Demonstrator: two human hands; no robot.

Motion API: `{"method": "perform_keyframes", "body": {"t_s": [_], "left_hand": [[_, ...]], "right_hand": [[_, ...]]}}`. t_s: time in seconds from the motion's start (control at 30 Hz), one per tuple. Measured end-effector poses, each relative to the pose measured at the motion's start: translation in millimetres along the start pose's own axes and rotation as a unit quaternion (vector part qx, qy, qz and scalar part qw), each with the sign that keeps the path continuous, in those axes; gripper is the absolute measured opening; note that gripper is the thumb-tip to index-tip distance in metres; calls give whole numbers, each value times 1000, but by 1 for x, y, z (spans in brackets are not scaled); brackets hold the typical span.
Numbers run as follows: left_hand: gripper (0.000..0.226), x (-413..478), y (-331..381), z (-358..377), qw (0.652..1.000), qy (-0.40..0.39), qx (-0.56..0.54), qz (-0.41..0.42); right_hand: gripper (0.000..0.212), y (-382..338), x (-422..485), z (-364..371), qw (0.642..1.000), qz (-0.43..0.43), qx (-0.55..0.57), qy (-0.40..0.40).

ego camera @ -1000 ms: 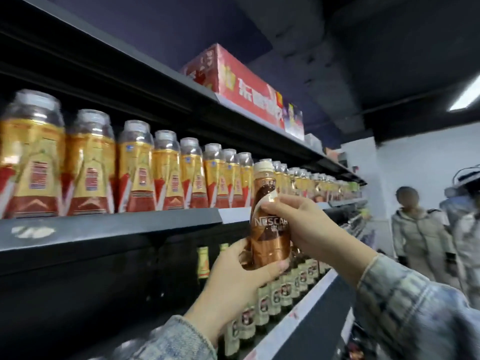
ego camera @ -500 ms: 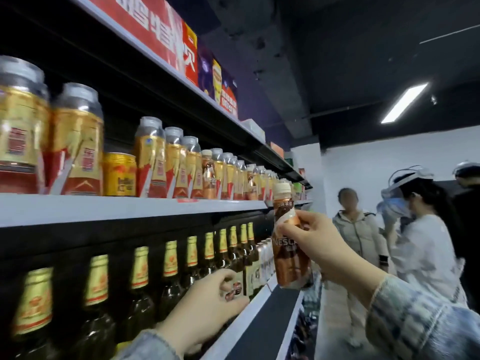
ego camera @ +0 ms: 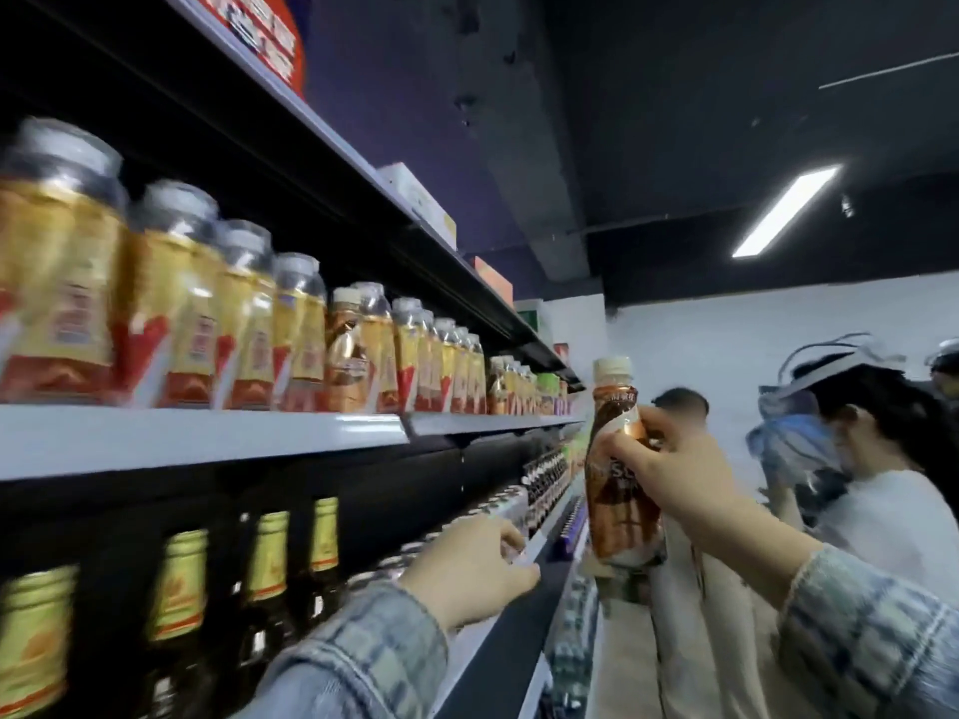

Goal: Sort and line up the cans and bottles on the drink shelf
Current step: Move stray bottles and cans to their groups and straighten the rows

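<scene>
My right hand (ego camera: pixel 669 474) grips a brown coffee bottle (ego camera: pixel 620 490) with a cream cap, upright in the aisle, off the shelf edge. My left hand (ego camera: pixel 469 568) hovers at the front edge of the lower shelf (ego camera: pixel 498 646), fingers loosely curled, holding nothing. On the upper shelf (ego camera: pixel 207 441) stands a row of gold-and-red labelled bottles (ego camera: pixel 176 313). A similar brown coffee bottle (ego camera: pixel 346 360) stands among them. Dark bottles with gold necks (ego camera: pixel 267 568) line the lower shelf.
Two people (ego camera: pixel 882 490) stand in the aisle to the right, close behind the held bottle. Cardboard boxes (ego camera: pixel 254 28) sit on the top shelf. More small bottles (ego camera: pixel 545 474) run along the lower shelf toward the far white wall.
The view has moved further along the shelf. My left hand let go of the coffee bottle and dropped to the lower shelf edge. My right hand carried the bottle rightward, out into the aisle.
</scene>
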State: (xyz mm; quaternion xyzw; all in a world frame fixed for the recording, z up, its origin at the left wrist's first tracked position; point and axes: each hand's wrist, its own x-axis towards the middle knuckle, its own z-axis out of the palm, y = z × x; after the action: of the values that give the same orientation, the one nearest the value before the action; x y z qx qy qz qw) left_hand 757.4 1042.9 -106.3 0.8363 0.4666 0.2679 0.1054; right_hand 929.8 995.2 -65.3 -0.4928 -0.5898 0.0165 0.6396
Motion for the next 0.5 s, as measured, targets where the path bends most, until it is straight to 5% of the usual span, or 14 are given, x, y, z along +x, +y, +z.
{"method": "perform_keyframes", "body": {"t_s": [0.5], "left_hand": [[29, 374, -34, 89, 995, 94, 30, -24]], "right_hand": [[12, 290, 301, 81, 997, -26, 74, -6]]}}
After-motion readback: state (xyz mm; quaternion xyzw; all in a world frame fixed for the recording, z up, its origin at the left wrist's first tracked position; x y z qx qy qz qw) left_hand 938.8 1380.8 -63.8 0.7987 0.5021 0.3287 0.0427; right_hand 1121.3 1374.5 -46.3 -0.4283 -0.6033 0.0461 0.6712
